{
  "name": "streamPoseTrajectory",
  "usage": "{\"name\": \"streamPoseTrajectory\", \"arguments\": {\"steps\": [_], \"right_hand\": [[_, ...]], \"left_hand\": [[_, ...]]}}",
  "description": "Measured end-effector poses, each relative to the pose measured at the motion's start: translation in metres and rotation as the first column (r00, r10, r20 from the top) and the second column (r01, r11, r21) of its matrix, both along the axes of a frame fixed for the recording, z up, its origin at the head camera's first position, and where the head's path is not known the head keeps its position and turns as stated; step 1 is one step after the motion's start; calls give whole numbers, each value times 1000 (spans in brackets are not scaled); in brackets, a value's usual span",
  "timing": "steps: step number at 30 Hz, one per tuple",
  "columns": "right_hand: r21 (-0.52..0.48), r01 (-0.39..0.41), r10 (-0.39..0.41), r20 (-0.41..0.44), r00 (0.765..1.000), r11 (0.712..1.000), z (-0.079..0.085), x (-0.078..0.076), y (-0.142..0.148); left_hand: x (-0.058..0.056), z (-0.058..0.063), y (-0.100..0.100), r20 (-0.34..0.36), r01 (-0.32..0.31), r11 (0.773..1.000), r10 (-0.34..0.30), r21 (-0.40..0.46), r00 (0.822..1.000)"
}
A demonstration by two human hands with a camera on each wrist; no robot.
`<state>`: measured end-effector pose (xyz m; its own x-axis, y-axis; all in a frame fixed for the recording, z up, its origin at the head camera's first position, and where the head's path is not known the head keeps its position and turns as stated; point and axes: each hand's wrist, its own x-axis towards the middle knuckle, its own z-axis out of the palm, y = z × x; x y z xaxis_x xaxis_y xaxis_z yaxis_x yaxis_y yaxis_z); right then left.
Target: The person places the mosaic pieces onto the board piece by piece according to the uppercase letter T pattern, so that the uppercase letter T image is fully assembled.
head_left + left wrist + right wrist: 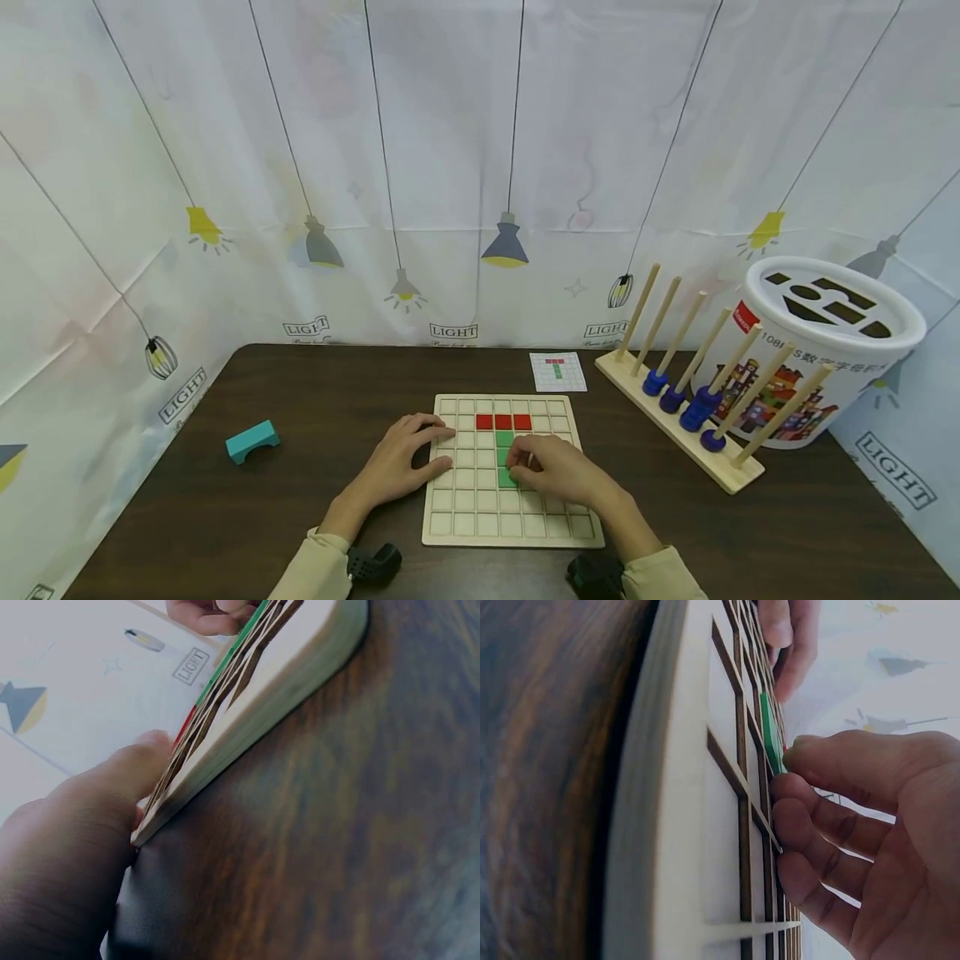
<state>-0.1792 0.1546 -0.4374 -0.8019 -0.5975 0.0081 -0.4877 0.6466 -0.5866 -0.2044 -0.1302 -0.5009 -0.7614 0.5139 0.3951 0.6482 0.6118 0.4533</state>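
A pale wooden grid board [465, 525] lies flat on the dark table. Three red tiles [503, 422] form a row in its upper part, with a column of green tiles [505, 439] below the middle one. My left hand [401, 458] rests at the board's left edge, thumb and fingers spread and touching it. My right hand [558, 471] is over the middle of the board, thumb and index finger pinching the edge of the lowest green tile [770, 733]. The other fingers of that hand are curled against the grid.
A card [558, 372] with a red and green T pattern lies behind the board. To the right stand a peg rack [675, 412] with blue rings and a white tub [832, 367]. A teal arch block [252, 441] sits at the left.
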Motion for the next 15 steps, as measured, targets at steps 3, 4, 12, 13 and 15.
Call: {"name": "streamPoseTrajectory", "arguments": {"steps": [3, 4, 12, 13, 15], "right_hand": [[-15, -9, 9, -9, 1000, 1000, 1, -1, 1], [-17, -10, 10, -16, 1000, 1000, 1, -2, 2], [-36, 43, -44, -17, 999, 998, 2, -5, 12], [-42, 57, -58, -26, 998, 997, 2, -5, 15], [-49, 84, -86, -49, 995, 995, 2, -6, 22]], "left_hand": [[0, 0, -1, 7, -25, 999, 24, 29, 1000], [0, 1, -1, 11, -30, 998, 29, 49, 1000], [3, 3, -3, 67, -102, 985, 93, 138, 993], [3, 2, -3, 68, -122, 982, 114, 142, 991], [4, 2, -4, 71, -173, 973, 164, 152, 984]]}}
